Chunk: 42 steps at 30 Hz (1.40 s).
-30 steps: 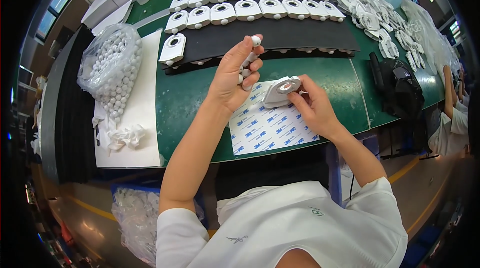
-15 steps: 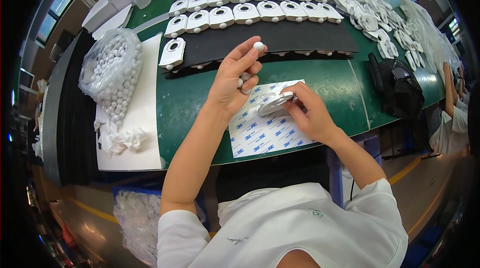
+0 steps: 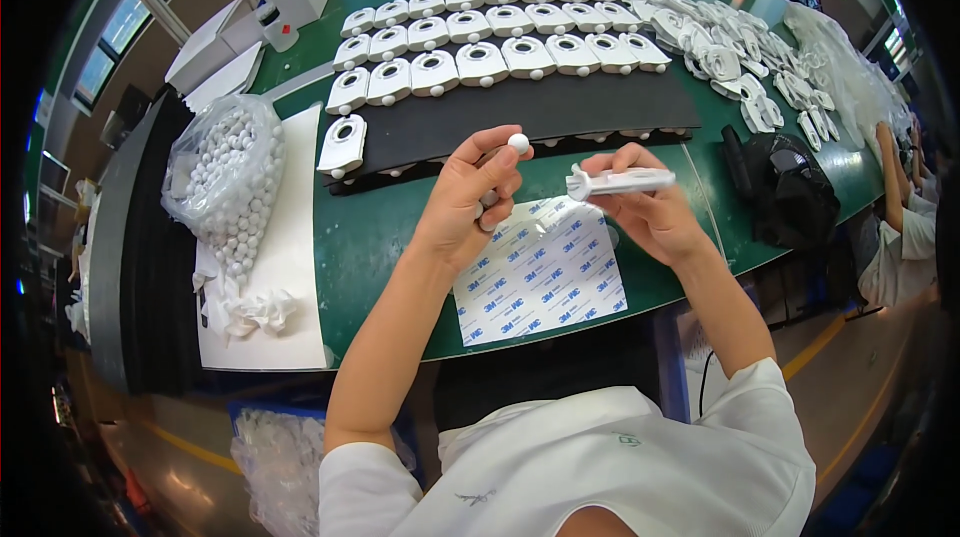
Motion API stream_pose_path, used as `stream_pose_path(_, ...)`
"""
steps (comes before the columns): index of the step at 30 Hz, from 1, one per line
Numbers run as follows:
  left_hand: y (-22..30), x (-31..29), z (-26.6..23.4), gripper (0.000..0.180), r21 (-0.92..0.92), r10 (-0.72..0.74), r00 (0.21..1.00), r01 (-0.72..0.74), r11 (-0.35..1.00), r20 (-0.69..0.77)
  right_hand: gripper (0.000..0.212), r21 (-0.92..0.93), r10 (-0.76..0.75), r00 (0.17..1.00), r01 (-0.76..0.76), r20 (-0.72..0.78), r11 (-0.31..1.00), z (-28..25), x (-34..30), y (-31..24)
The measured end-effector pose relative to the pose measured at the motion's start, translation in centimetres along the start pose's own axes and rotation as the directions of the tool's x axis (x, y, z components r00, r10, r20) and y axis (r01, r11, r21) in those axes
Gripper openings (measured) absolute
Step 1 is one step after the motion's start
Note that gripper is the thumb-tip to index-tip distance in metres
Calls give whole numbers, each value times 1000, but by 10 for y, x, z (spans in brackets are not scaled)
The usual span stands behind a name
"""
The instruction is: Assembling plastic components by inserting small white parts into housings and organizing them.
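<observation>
Between thumb and forefinger, my left hand (image 3: pixel 468 192) pinches a small white ball (image 3: pixel 518 143). More white balls (image 3: pixel 488 200) are tucked under its curled fingers. Just to the right, my right hand (image 3: pixel 655 212) grips a white plastic part (image 3: pixel 620 182), turned edge-on with its forked end toward the ball; the two are apart. Below both hands a white sheet with blue print (image 3: pixel 540 277) lies on the green table (image 3: pixel 390 267). Beyond them, rows of white plastic housings (image 3: pixel 483 63), each with a round hole and a ball at its near edge, stand on a black foam board (image 3: pixel 440 117).
A clear bag of white balls (image 3: pixel 225 172) rests on white board at the left, beside crumpled white tissue (image 3: pixel 262 312). Loose white parts (image 3: pixel 720 47) are heaped at the back right. A black bag (image 3: pixel 792 187) lies on the right, and another person's arm (image 3: pixel 893 177) shows beyond it.
My right hand has lifted the white plastic part off the printed sheet, up and to the right, and turned it edge-on. My left hand keeps its balls. The view has tilted slightly.
</observation>
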State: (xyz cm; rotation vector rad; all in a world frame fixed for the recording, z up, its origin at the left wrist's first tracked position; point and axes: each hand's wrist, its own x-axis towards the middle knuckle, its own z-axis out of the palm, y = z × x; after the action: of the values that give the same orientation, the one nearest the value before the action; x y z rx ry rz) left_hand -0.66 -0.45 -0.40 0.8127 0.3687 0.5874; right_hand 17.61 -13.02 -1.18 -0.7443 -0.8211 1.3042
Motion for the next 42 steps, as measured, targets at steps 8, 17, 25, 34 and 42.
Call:
stream_pose_path(8,0,3,-6,37,-18,21,1000,-20,1000,22,23,-731,-387,673,683,630,-2,0,24,-38)
stream_pose_path(17,-2,5,1,31,-36,-74,996,72,997,-43,17,-668,-542,766,606,345,431,-12,31,-6)
stream_pose_path(25,-8,4,1,22,164,-71,997,73,984,-21,21,-162,-101,994,93,-42,982,-11,28,7)
stream_pose_path(34,-8,3,2,19,220,-112,993,120,968,-46,20,-174,-73,997,74,11,982,-13,27,11)
stream_pose_path(42,-8,2,5,13,348,-118,990,138,927,-78,17,-177,-26,999,31,31,984,-12,27,11)
